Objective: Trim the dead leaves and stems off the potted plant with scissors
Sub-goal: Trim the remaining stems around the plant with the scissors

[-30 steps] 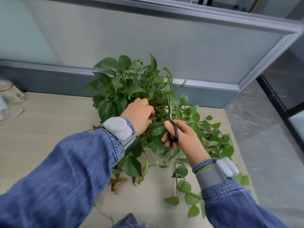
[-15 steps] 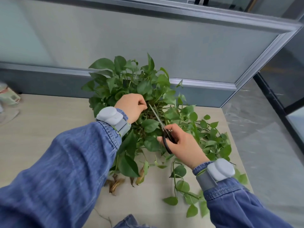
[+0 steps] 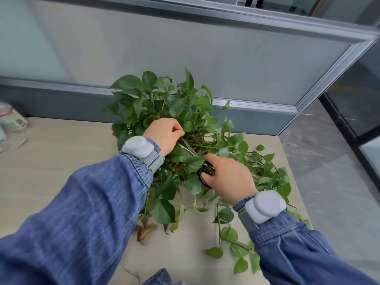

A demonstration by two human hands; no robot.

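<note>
From the head camera, the potted plant (image 3: pixel 181 128) is sitting on the table (image 3: pixel 51 161), its pot hidden under leaves. The left hand (image 3: pixel 164 133) is pinching a stem amid the foliage. Just right and nearer, the right hand (image 3: pixel 228 177) is gripping the scissors (image 3: pixel 202 167), blades slightly parted, tips reaching under the left hand. Dead leaves (image 3: pixel 146 229) are lying below the left forearm. Compared with half a second ago, the blades are lying flatter, tips closer to the left hand.
</note>
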